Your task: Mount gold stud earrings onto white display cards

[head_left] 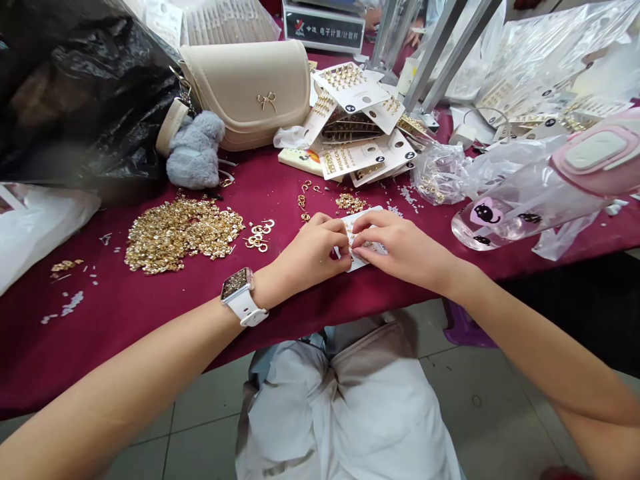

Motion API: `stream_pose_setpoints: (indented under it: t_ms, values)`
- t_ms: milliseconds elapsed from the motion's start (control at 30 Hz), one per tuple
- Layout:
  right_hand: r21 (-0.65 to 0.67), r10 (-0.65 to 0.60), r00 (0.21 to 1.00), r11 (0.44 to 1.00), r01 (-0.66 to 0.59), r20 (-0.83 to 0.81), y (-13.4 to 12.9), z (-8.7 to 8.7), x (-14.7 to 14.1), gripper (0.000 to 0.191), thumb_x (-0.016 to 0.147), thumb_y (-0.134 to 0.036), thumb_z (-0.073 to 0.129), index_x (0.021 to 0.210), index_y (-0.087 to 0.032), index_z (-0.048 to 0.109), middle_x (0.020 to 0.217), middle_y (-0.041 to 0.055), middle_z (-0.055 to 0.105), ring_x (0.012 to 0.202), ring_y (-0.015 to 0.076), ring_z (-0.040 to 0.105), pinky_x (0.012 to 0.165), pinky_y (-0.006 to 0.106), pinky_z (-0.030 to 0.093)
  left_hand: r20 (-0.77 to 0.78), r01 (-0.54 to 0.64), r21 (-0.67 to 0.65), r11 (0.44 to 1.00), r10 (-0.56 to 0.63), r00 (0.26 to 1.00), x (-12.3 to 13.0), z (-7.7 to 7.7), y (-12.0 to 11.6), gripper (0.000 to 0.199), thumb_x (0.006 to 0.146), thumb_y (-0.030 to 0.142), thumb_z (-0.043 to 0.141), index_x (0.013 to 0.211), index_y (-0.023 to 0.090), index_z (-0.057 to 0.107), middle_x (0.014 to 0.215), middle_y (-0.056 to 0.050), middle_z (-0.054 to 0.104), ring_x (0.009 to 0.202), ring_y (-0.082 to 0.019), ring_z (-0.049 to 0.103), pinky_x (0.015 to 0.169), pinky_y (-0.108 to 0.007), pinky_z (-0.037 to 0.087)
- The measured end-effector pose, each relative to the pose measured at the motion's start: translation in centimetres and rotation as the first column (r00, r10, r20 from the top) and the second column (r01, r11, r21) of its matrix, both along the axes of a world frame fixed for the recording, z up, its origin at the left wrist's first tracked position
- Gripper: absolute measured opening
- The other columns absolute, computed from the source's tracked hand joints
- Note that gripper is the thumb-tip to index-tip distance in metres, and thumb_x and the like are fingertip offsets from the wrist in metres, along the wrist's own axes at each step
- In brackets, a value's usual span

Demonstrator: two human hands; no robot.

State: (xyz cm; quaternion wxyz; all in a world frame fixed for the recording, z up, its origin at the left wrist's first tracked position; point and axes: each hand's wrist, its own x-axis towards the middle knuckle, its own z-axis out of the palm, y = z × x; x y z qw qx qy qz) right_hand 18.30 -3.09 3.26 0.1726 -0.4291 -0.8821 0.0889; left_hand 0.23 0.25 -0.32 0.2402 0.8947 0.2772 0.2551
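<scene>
- Table (95, 347): maroon cloth; the person sits at its near edge.
- Far-left corner: black bag (75, 87), cream handbag (245, 93) and gray plush toy (195, 150), all kept clear of the work area.
- Right side: clear bottle (500, 223) with a pink lid, lying on its side among plastic bags.
- Far center: loose pile of earring cards (350, 87).
- Left of the hands: large gold heap (180, 233), spread within easy reach of the left hand.
- Just past the hands: small gold heap (351, 203).
- Card (369, 219): center of the table, near the near edge. Long axis points away from the person, tilted toward the far right.
- Left hand (310, 250): grasps the card's left side, apparently steadying it; watch (237, 297) on the wrist.
- Right hand (400, 247): pinches the card from the right. Exact contact is partly hidden.
</scene>
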Motion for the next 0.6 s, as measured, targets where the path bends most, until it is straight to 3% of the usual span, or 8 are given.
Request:
stream_pose_setpoints:
  t_ms: [233,400,600]
  values:
    - [-0.035,0.063,0.991,0.998,-0.060,0.114,0.5,0.8,-0.3,0.014,0.086,-0.011,0.055,0.082,-0.011,0.069,0.092,0.0105,0.067,0.091,0.0222,0.062,0.086,0.035,0.050,-0.006,-0.010,-0.013,1.000,0.010,1.000,-0.1,0.0,-0.1,0.015,0.078,0.014,0.059,0.064,0.015,0.062,0.085,-0.003,0.064,0.088,-0.018,0.048,0.089,-0.033,0.041]
    - [0.030,0.065,0.977,0.997,-0.073,0.205,0.5,0.8,-0.2,0.014,0.088,-0.013,0.053,0.086,-0.012,0.067,0.090,0.0096,0.066,0.089,0.0220,0.059,0.081,0.035,0.048,-0.018,-0.014,-0.012,1.000,0.014,1.000,-0.1,0.2,-0.1,0.015,0.078,0.013,0.059,0.063,0.016,0.062,0.084,-0.002,0.063,0.087,-0.017,0.048,0.089,-0.033,0.041]
    - [0.101,0.242,0.873,0.945,-0.311,0.423,1.0,1.4,0.1,0.020,0.088,-0.005,0.048,0.093,-0.011,0.067,0.093,0.0100,0.068,0.091,0.0238,0.058,0.083,0.038,0.045,-0.066,0.009,0.015,1.000,-0.008,0.998,0.0,0.6,-0.1,0.015,0.079,0.012,0.056,0.068,0.014,0.065,0.081,-0.003,0.063,0.085,-0.017,0.049,0.089,-0.033,0.040]
